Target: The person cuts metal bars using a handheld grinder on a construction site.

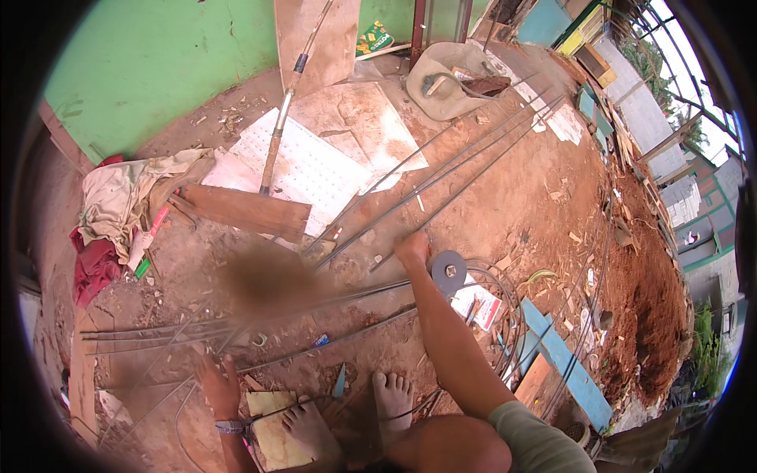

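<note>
My right hand [414, 251] reaches forward and is closed round a thin metal rod [465, 186], one of several that run toward the far right. Beside its wrist is a dark grey disc [444, 262] with a round centre; what the disc is fixed to is hidden behind my forearm. My left hand [217, 386], with a band on its wrist, is low at the left, thumb and fingers apart. It is nearest to more metal rods [158, 340] lying across the ground, and nothing shows in its palm. A brown smudge blurs part of the view between the hands.
A wooden board [248, 211] lies by a long-handled pole [276, 138] and white sheets [315, 169]. Crumpled cloths [126, 197] are at the left, a pale hat-like container [445, 75] at the back. Coiled rod [505, 296] and a blue plank [572, 366] lie right of my bare feet [392, 398].
</note>
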Action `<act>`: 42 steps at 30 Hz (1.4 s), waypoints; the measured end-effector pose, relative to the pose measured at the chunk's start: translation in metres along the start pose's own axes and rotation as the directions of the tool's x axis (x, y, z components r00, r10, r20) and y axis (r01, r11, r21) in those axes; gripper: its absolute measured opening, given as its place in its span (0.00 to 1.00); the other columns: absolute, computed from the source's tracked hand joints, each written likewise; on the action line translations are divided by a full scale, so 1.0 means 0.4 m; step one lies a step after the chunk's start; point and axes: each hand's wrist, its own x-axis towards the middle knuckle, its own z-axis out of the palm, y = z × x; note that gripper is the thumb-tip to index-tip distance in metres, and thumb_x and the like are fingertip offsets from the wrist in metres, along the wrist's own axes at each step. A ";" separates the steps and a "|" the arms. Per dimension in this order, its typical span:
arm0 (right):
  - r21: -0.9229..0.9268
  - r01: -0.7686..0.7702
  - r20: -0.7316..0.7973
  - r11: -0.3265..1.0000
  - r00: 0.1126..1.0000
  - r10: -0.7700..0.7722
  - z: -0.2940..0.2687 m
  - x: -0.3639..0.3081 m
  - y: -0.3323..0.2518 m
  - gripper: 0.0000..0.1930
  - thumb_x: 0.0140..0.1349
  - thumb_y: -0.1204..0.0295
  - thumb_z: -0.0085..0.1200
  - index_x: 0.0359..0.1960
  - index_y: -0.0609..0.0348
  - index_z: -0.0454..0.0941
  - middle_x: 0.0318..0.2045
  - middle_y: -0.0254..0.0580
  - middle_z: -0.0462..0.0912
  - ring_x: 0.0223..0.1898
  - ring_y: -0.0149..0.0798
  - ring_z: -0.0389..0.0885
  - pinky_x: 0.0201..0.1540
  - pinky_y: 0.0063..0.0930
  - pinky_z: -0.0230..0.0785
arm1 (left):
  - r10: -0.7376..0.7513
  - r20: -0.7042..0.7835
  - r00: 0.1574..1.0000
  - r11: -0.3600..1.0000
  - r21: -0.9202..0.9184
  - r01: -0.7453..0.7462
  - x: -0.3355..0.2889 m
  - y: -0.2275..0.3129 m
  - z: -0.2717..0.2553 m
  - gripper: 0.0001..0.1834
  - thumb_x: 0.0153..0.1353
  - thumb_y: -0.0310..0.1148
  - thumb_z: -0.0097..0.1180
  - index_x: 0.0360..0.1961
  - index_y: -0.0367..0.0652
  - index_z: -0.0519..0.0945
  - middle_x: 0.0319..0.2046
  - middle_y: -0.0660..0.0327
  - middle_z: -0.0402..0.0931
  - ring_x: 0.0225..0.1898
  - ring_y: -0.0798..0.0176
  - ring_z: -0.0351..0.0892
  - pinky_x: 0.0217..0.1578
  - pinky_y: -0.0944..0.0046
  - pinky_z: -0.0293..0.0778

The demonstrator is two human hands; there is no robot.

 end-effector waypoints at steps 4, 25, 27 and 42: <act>0.308 -0.164 0.104 0.937 0.985 0.138 -0.062 0.000 -0.044 0.26 0.58 0.55 0.55 0.45 0.68 0.83 0.52 0.62 0.81 0.57 0.56 0.78 0.60 0.44 0.71 | -0.019 -0.027 0.999 0.999 0.043 0.020 -0.017 -0.024 -0.008 0.19 0.65 0.41 0.56 0.46 0.35 0.70 0.39 0.44 0.73 0.46 0.38 0.70 0.53 0.42 0.62; 0.913 -0.212 0.170 -0.350 0.974 -0.148 -0.118 -0.274 -0.155 0.10 0.69 0.70 0.46 0.42 0.67 0.72 0.37 0.47 0.80 0.34 0.40 0.83 0.41 0.38 0.84 | -0.077 0.142 0.987 0.997 0.010 0.076 -0.016 -0.004 -0.021 0.26 0.63 0.43 0.57 0.51 0.31 0.68 0.48 0.37 0.70 0.59 0.28 0.62 0.62 0.35 0.54; 0.919 -0.211 0.147 -0.332 0.967 -0.207 -0.117 -0.314 -0.179 0.11 0.69 0.70 0.48 0.43 0.68 0.72 0.38 0.47 0.80 0.35 0.42 0.83 0.40 0.39 0.84 | -0.059 0.098 0.993 0.998 0.020 0.057 -0.019 -0.004 -0.026 0.25 0.63 0.43 0.57 0.49 0.32 0.68 0.47 0.37 0.70 0.59 0.28 0.62 0.62 0.35 0.54; 0.944 -0.292 0.273 -0.154 0.953 -0.132 -0.007 -0.524 -0.253 0.13 0.67 0.66 0.58 0.46 0.62 0.74 0.32 0.39 0.81 0.31 0.33 0.81 0.32 0.28 0.78 | 0.421 0.081 0.903 0.865 -0.336 -0.373 0.002 0.345 -0.182 0.24 0.62 0.35 0.57 0.57 0.36 0.70 0.56 0.46 0.68 0.63 0.40 0.62 0.65 0.41 0.52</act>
